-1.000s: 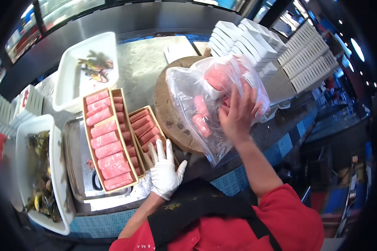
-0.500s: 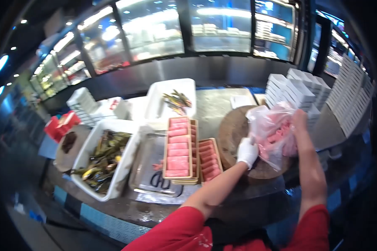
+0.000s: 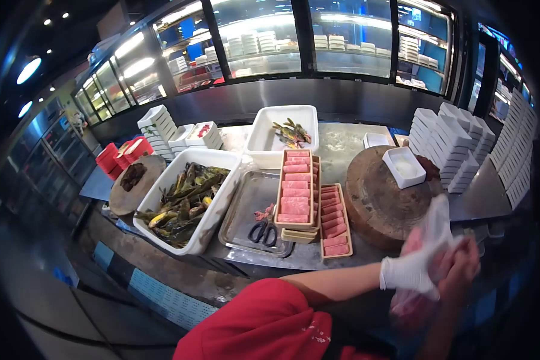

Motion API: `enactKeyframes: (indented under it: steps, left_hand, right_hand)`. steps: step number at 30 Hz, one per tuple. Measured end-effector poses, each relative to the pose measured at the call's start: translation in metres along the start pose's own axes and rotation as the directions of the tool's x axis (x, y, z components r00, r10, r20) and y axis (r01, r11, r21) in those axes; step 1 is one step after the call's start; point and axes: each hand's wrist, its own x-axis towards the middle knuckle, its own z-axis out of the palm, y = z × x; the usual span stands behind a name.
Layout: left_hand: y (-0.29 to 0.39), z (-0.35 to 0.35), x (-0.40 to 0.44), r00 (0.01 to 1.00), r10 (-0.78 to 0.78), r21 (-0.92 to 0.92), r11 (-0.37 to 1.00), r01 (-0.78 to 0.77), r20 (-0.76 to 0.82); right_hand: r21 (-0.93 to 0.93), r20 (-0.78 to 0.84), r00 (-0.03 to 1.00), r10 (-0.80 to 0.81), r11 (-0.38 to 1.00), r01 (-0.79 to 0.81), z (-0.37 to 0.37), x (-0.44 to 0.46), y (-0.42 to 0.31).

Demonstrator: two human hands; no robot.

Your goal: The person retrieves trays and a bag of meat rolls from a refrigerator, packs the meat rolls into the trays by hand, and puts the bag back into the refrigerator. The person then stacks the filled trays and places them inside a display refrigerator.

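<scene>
A clear plastic bag (image 3: 438,219) with pink meat in it hangs off the front right of the round wooden chopping block (image 3: 372,201). My left hand (image 3: 413,270), in a white glove, grips the bag from the left. Bare and slightly smeared by motion, my right hand (image 3: 460,268) is closed around the bag on its other side. Pink meat shows through the plastic below and above the hands. On the block stands a small white dish (image 3: 407,174) with something pale inside.
Wooden trays of rolled meat slices (image 3: 295,191) sit left of the block, beside a metal tray (image 3: 245,219) with black-handled scissors (image 3: 262,233). A white tub (image 3: 213,231) holds dark green items. White dishes (image 3: 450,141) are stacked at the right; a wide white tray (image 3: 264,120) stands behind.
Both hands have carried the bag off the block toward me and lower right, and its neck is now bunched up. The white dish on the block has come into sight. The view has shifted.
</scene>
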Motion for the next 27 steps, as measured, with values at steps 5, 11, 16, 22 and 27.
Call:
enactKeyframes:
  steps: [5, 11, 16, 22, 27]
  left_hand:
    - [-0.121, 0.036, -0.108, 0.995, -0.071, -0.401, 0.916, 0.037, -0.071]
    - [-0.082, -0.003, -0.282, 0.874, -0.404, 0.476, 0.845, 0.244, 0.269]
    - [-0.061, -0.054, -0.424, 0.745, -0.665, 0.482, 0.641, 0.597, -0.038]
    - [0.011, -0.134, -0.498, 0.128, -0.902, 0.911, 0.409, -0.051, 0.412]
    - [-0.024, -0.173, -0.705, -0.364, -0.932, 0.559, -0.303, 0.772, -0.003]
  right_hand:
    - [-0.15, 0.067, 0.947, 0.314, 0.941, -0.302, 0.001, -0.092, 0.063]
    - [-0.542, -0.084, 0.929, 0.36, 0.766, -0.346, 0.079, -0.204, 0.141]
    - [-0.617, -0.004, 0.895, 0.446, 0.703, -0.353, 0.126, -0.303, 0.268]
    - [-0.726, 0.267, 0.727, 0.633, 0.628, -0.279, 0.211, -0.344, 0.334]
    - [-0.569, 0.483, 0.699, 0.527, 0.796, -0.207, 0.302, -0.366, 0.403]
